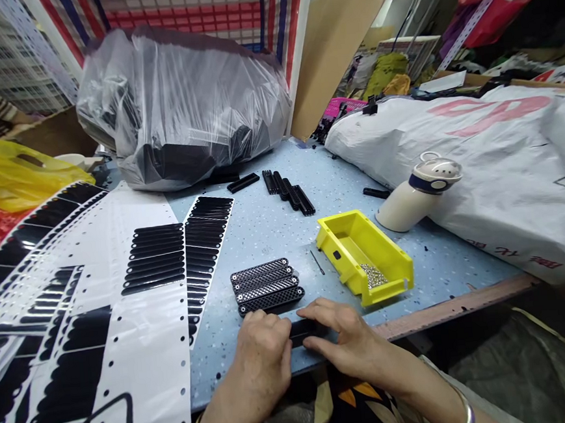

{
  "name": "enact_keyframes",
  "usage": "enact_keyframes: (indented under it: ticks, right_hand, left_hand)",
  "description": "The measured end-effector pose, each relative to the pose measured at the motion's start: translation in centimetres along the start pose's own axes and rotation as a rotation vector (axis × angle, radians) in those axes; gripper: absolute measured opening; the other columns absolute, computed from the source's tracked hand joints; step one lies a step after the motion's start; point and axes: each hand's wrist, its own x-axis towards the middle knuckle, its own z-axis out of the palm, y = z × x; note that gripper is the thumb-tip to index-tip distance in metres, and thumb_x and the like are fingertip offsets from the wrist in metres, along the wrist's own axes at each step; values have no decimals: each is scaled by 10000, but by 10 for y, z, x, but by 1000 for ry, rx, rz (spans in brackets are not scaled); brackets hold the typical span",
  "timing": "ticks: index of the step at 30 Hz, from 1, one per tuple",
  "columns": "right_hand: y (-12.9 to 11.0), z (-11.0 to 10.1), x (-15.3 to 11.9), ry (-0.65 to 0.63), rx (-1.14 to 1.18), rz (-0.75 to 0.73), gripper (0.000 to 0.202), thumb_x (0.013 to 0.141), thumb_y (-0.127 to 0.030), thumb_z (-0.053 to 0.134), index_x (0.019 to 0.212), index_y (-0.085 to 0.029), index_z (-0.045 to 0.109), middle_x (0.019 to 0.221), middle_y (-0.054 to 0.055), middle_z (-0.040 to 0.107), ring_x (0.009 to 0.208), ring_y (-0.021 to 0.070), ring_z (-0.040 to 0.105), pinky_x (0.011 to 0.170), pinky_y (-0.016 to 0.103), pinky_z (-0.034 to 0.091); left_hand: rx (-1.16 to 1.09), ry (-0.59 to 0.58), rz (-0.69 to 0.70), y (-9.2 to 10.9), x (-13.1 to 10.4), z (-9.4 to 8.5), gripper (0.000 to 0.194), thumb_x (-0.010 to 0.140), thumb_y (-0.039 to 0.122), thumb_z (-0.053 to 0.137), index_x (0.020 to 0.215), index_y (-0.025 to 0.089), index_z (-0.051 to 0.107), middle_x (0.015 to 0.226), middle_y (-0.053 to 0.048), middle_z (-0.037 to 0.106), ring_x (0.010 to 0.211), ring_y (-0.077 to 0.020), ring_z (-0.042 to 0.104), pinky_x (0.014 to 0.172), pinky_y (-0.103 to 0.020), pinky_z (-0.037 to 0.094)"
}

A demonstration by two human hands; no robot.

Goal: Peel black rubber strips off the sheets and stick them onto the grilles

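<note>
Between my two hands, at the front edge of the table, is a black oblong strip-like piece (302,332). My left hand (266,343) is closed over its left end. My right hand (338,331) has its thumb and fingers curled about the right end. Just beyond my hands lie several black textured bars (267,285) side by side, with small silver screws at their ends. A thin dark rod (317,262) rests to their right. Near it stands a yellow bin (343,268) with small silver parts (374,276) inside.
White sheets (150,333) with black strips (154,257) cover the left side. More black pieces (288,191) lie farther back. A large grey plastic bag (186,102) stands behind. To the right are a cream bottle (404,202) and a big white sack (495,175).
</note>
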Motion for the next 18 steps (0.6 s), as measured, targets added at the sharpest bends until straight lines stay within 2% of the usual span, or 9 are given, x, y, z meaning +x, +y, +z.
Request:
enact_keyframes:
  ticks: [5, 9, 11, 14, 18]
  right_hand:
    - [-3, -9, 1, 3, -41, 65, 313, 738, -161, 698, 1051, -178, 704, 860, 63, 686, 779, 212, 645, 687, 343, 529]
    - [-1, -16, 3, 74, 4, 51, 182, 864, -243, 576, 933, -188, 735, 752, 50, 690, 685, 180, 643, 619, 300, 511]
    - [1, -15, 6, 89, 14, 113, 256, 902, -313, 532, 788, -185, 722, 649, 32, 667, 596, 160, 609, 558, 276, 480]
    - [5, -10, 16, 36, 23, 232, 344, 864, -400, 573, 608, -184, 650, 526, -2, 591, 501, 130, 514, 477, 250, 394]
    - [9, -5, 28, -107, 63, 300, 364, 806, -432, 644, 547, -183, 589, 501, -28, 518, 489, 106, 430, 466, 242, 323]
  left_hand:
    - [-16, 33, -33, -4, -4, 2, 155, 754, 62, 544, 765, 194, 625, 707, -56, 665, 661, -237, 569, 615, -349, 407]
    - [-53, 66, -31, -4, -6, 3, 158, 754, 63, 532, 747, 187, 630, 693, -60, 664, 655, -240, 568, 609, -360, 413]
    - [-67, 76, -18, -4, -5, 3, 163, 756, 58, 523, 743, 178, 632, 681, -63, 658, 648, -241, 567, 601, -363, 417]
    - [-68, 77, 2, -3, -5, 2, 180, 756, 46, 505, 743, 170, 634, 660, -64, 645, 636, -243, 562, 588, -365, 416]
    - [-69, 92, 17, -2, -6, 2, 205, 771, 35, 479, 759, 170, 633, 664, -69, 643, 638, -242, 555, 580, -357, 415]
